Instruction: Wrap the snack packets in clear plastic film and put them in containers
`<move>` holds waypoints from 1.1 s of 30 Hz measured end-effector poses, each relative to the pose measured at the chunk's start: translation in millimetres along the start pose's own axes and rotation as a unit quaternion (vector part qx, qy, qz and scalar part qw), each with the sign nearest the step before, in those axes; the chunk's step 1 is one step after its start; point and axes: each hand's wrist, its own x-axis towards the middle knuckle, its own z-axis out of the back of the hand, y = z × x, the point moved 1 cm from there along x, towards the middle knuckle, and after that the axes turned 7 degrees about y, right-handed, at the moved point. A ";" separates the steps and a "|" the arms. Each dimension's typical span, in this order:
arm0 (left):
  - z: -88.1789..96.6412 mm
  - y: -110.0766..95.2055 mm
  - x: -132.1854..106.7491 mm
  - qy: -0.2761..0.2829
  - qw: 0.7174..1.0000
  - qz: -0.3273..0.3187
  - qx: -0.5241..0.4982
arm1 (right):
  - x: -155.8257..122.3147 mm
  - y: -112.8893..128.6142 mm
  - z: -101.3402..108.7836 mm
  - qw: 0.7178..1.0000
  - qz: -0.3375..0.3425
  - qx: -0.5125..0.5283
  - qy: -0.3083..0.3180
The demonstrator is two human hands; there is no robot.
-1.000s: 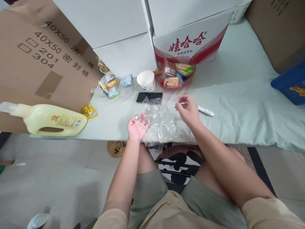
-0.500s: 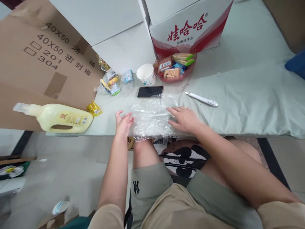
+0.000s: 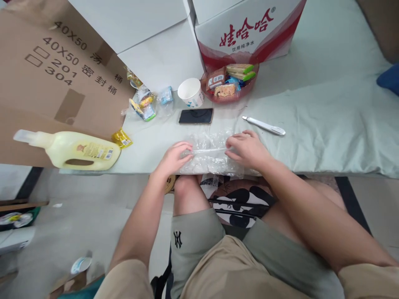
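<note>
A crinkled clear plastic sheet point(image 3: 208, 160) lies at the table's front edge, with part of it hanging over. A straight raised fold runs across it between my hands. On its left side, my left hand point(image 3: 175, 158) pinches one end of this fold between thumb and fingers. At the opposite end, my right hand point(image 3: 249, 150) has its fingers curled and closed on the plastic. Just behind the sheet is a dark phone point(image 3: 195, 116), lying flat. A white utility knife point(image 3: 264, 126) rests to the right, beyond my right hand.
Behind the phone stand a paper cup point(image 3: 190, 93) and a red bowl point(image 3: 232, 95) of wrapped snacks. White cartons point(image 3: 162, 62) rise at the back. On the left are a yellow bottle point(image 3: 84, 151) lying down, snack wrappers point(image 3: 143, 104) and a large cardboard box point(image 3: 62, 104).
My left hand has moved right onto the plastic and closed on it. My right hand's flat fingers have curled and gripped. The plastic now has a straight fold.
</note>
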 end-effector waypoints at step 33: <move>45.6 -117.2 83.0 0.236 0.911 0.092 -0.327 | 10.5 -13.1 14.3 0.878 0.133 0.454 0.079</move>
